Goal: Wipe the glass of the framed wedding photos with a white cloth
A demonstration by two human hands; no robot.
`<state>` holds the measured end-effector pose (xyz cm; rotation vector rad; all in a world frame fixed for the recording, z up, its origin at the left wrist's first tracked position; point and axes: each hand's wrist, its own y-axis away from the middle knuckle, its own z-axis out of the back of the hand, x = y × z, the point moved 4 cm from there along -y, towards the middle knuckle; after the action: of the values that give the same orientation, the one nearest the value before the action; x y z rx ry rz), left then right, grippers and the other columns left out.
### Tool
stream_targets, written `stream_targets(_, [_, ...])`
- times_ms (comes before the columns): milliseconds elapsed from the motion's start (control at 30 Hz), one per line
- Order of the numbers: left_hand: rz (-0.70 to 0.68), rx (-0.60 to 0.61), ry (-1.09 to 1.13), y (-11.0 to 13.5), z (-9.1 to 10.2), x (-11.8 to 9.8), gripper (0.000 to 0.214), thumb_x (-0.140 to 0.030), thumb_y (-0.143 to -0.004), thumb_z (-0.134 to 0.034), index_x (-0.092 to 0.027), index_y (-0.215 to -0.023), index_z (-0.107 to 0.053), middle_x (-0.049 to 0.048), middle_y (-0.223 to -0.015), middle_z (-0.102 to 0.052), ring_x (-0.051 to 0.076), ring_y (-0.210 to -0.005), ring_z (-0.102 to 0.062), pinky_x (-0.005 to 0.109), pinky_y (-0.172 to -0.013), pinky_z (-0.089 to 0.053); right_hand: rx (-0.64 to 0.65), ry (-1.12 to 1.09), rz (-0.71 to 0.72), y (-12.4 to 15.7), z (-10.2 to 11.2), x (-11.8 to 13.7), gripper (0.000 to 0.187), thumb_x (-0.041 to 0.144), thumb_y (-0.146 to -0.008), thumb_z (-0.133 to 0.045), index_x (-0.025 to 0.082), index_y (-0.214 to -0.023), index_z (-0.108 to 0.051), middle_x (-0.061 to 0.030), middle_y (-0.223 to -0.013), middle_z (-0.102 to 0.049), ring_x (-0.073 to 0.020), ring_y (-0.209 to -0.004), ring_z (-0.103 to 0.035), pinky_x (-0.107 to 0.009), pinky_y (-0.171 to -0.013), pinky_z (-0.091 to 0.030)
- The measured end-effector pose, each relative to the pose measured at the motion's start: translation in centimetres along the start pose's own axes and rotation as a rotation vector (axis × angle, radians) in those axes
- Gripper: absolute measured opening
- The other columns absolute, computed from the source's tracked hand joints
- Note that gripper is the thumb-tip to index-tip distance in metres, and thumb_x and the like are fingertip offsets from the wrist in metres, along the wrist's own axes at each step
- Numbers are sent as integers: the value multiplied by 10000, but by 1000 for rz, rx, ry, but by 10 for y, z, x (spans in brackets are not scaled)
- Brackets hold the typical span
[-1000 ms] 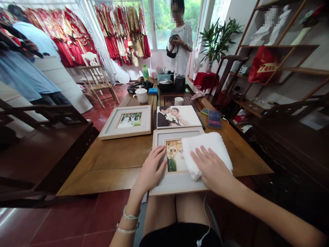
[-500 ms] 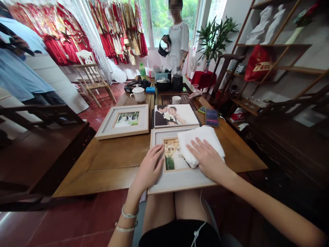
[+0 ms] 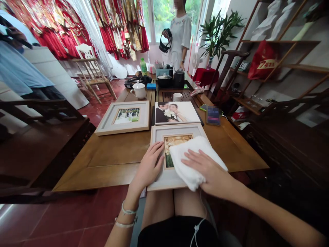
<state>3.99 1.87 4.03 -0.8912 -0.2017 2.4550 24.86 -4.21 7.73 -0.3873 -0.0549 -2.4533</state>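
Note:
A light wooden picture frame point(image 3: 164, 181) lies flat at the table's front edge, its pale mat around a photo that is partly covered. Across its right side spreads a folded white towel point(image 3: 185, 168). My right hand point(image 3: 205, 168) lies flat on the towel, fingers stretched out, pressing it to the frame. On the frame's left side rests my left hand point(image 3: 152, 161), fingers extended and holding nothing. Behind are a second framed photo point(image 3: 126, 116) at the left and a flat wedding photo panel point(image 3: 177, 112) touching or nearly touching the near frame's back edge.
The wooden table point(image 3: 113, 151) also bears a white teapot point(image 3: 139, 90), a small white cup point(image 3: 177, 97), a phone point(image 3: 213, 115) and a dark kettle point(image 3: 179, 79). Beyond it stands a person point(image 3: 180, 34) holding a black headset. Another person point(image 3: 23, 68) is at the far left.
My right hand has slid the towel down and left over the frame, uncovering more of the photo's top and hiding its lower part. My left hand has stayed in place on the frame.

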Motion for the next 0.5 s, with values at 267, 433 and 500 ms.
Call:
stream_targets(267, [-15, -11, -47, -2, -2, -1, 420, -213, -965, -402, -130, -1367, -490, 126, -1447, -468, 252, -1379, -350, 484, -1162, -312, -115, 133, -71, -93, 14, -67, 766, 158, -659, -600, 189, -1412, -462, -140, -1544, -313, -360, -1450, -124, -644, -1120, -76])
stream_targets(433, [-18, -31, -66, -4, -4, 0, 402, -217, -964, -411, -145, -1347, -511, 121, -1435, -481, 254, -1374, -361, 479, -1152, -331, -273, 69, -117, -105, 22, -60, 723, 92, -708, -503, 114, -1427, -426, -107, -1479, -437, -313, -1427, -240, -559, -1158, -137])
stream_targets(500, [-26, -36, -63, -3, -3, 1, 400, -217, -963, -414, -159, -1348, -509, 115, -1438, -480, 253, -1375, -362, 482, -1149, -334, -327, 87, -142, -109, 26, -62, 729, 73, -706, -493, 67, -1429, -407, -122, -1470, -447, -314, -1424, -248, -541, -1164, -141])
